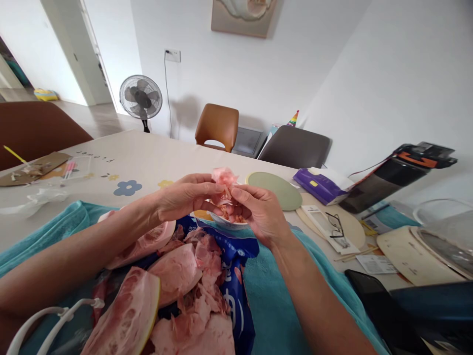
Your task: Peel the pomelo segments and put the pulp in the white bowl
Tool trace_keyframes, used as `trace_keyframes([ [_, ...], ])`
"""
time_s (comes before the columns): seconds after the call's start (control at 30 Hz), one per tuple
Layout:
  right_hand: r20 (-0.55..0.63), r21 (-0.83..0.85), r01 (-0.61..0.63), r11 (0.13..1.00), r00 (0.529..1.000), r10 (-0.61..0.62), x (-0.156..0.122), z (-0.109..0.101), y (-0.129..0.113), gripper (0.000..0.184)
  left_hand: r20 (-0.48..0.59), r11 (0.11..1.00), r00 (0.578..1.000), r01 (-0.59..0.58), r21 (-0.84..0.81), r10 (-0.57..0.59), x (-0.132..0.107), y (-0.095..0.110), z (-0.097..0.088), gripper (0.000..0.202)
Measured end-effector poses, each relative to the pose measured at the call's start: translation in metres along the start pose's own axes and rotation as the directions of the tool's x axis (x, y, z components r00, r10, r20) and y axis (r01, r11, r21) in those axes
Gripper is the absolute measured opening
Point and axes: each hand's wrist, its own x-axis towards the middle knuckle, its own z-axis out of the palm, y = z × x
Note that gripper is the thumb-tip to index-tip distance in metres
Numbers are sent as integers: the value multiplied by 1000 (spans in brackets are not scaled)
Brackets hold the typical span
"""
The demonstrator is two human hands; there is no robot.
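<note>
Both hands meet over a white bowl [240, 226] of loose pomelo flesh. My left hand [188, 195] is closed on a pink piece of pomelo segment [224, 176], its pale membrane sticking up. My right hand [254, 204] pinches the same piece from the other side, thumb against it. Below my hands, thick pomelo rind [125, 310] and torn pink pith and membrane [203, 291] lie heaped on a dark blue plastic bag [240, 301]. Another rind section [148, 244] is partly hidden by my left forearm.
A teal towel [273, 291] covers the near table edge. To the right are a green oval mat [277, 190], a purple tissue pack [320, 186], glasses [335, 227], a dark bottle [384, 180], a cream appliance [402, 251] and a black phone [377, 305]. Crumpled tissue [40, 199] lies left.
</note>
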Motion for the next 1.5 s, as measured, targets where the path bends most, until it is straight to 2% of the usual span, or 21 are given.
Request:
trace_keyframes([
  [0.2, -43, -183, 42, 982, 998, -51, -2, 5, 3, 25, -21, 999, 1000, -6, 45, 7, -1, -1, 6, 8],
  [0.33, 16, -107, 55, 993, 998, -53, -2, 5, 3, 28, 13, 999, 999, -35, 39, 35, 0, 1, 7, 11],
  [0.53, 66, 70, -59, 996, 996, 54, 0, 5, -1, 24, 19, 1000, 1000, -14, 24, 13, 1, 2, 6, 16],
  [0.73, 36, 58, -107, 993, 994, 105, 0, 4, -3, 23, -83, 995, 994, -61, 74, 67, 0, -2, 8, 6],
  [0.83, 36, 18, -82, 996, 996, 81, 0, 1, -3, 25, -89, 991, 992, -78, 108, 88, -1, -2, 8, 5],
  [0.93, 31, -19, -67, 998, 997, 68, 0, -2, -4, 24, -69, 996, 996, -43, 80, 49, 0, -2, 7, 9],
  [1.07, -2, 3, -82, 997, 997, 82, 2, -5, -3, 24, -55, 1000, 998, 20, 15, -19, 2, -2, 6, 9],
  [1.23, -166, 59, -5, 998, 986, 15, 3, 3, 3, 25, -90, 999, 995, 36, -38, -40, 3, -3, 8, 8],
  [1.3, -186, 133, 4, 991, 982, 20, 4, 7, 5, 27, -72, 999, 996, 43, -31, -45, 2, -3, 9, 9],
  [1.37, -156, 191, -13, 982, 987, 44, 5, 10, 4, 29, -11, 998, 999, 40, -39, -41, 1, -3, 9, 12],
  [1.43, -132, 215, -20, 976, 990, 50, 5, 11, 3, 31, 50, 997, 998, 44, -65, -40, 1, -2, 10, 13],
  [1.5, -143, 225, 0, 974, 989, 34, 5, 10, 2, 28, 58, 994, 997, 59, -89, -54, 1, -1, 10, 13],
])
